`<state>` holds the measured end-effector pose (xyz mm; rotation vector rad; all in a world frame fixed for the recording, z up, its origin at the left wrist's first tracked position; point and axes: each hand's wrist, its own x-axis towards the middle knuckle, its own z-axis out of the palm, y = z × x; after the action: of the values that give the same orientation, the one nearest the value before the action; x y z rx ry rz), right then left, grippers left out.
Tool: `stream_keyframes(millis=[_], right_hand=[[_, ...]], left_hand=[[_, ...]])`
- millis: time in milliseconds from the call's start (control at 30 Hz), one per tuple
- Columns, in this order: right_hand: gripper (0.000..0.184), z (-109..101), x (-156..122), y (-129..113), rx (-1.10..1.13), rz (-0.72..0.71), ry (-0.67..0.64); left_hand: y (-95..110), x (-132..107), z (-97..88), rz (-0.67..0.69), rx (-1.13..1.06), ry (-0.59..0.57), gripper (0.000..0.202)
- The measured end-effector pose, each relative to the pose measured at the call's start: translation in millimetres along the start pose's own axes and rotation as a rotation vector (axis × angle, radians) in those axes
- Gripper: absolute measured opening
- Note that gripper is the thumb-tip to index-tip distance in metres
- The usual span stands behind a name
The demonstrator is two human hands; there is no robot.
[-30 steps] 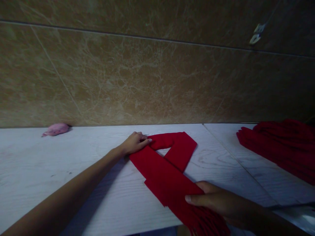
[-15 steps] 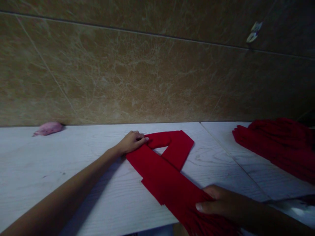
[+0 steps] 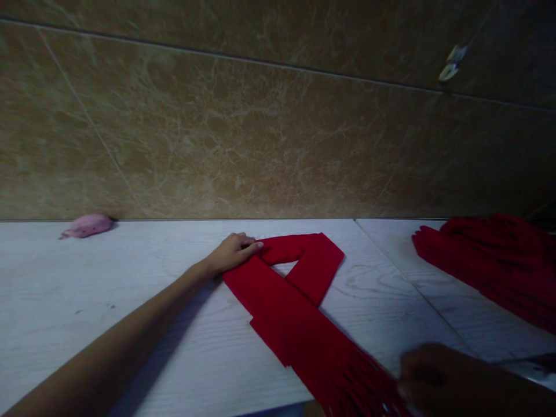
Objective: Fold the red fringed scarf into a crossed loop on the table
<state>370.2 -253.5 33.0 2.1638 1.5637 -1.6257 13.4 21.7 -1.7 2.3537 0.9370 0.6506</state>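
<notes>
A red fringed scarf (image 3: 282, 304) lies folded in a loop on the white wood-grain table, one end crossing over the other. At its upper left fold my left hand (image 3: 237, 251) is closed, with the thumb on top of the cloth and the fingertips partly hidden. The fringe (image 3: 362, 379) spreads toward the table's front edge, its lower part out of the frame. Just right of the fringe is my right hand (image 3: 428, 373), dark and smeared by motion. Its fingers look curled, but I cannot make out whether they hold any strands.
A heap of dark red cloth (image 3: 490, 260) lies at the right. A small pink pouch-like object (image 3: 89, 225) rests against the brown marbled tile wall (image 3: 243, 133) at the left. A pale hook-like fitting (image 3: 452, 63) is on the wall. The table's front edge (image 3: 278, 407) shows below.
My right hand has come off the scarf's end and moved right, leaving the fringe spread on the table. My left hand stays on the fold.
</notes>
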Motion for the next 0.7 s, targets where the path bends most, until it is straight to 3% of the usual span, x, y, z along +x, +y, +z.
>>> stream_keyframes(millis=[67, 167, 267, 367, 533, 700], right_hand=[[0.047, -5.5, 0.5, -20.4, -0.041, -0.113, 0.156], [0.047, -9.2, 3.0, -59.5, -0.197, -0.315, 0.579], [0.038, 0.1, 9.6, -92.4, -0.277, -0.622, 0.781], [0.043, 23.5, 26.4, -114.8, -0.38, -0.841, 0.708], [0.06, 60.5, 59.5, -136.2, -0.61, -0.808, 0.443], [0.071, 67.1, 74.1, -137.4, -0.546, -0.702, 0.401]], left_hand=[[-4.6, 0.6, -1.1, -0.073, -0.159, 0.111, 0.048], [-12.9, 1.1, -10.4, -0.186, -0.374, 0.347, 0.048], [-13.2, -0.1, -23.3, -0.206, -0.293, 0.41, 0.051], [3.8, -5.6, -24.8, -0.089, -0.033, 0.288, 0.051], [41.7, -20.3, -4.8, 0.149, 0.229, -0.069, 0.045], [34.3, -5.6, -12.3, 0.128, 0.217, -0.08, 0.046]])
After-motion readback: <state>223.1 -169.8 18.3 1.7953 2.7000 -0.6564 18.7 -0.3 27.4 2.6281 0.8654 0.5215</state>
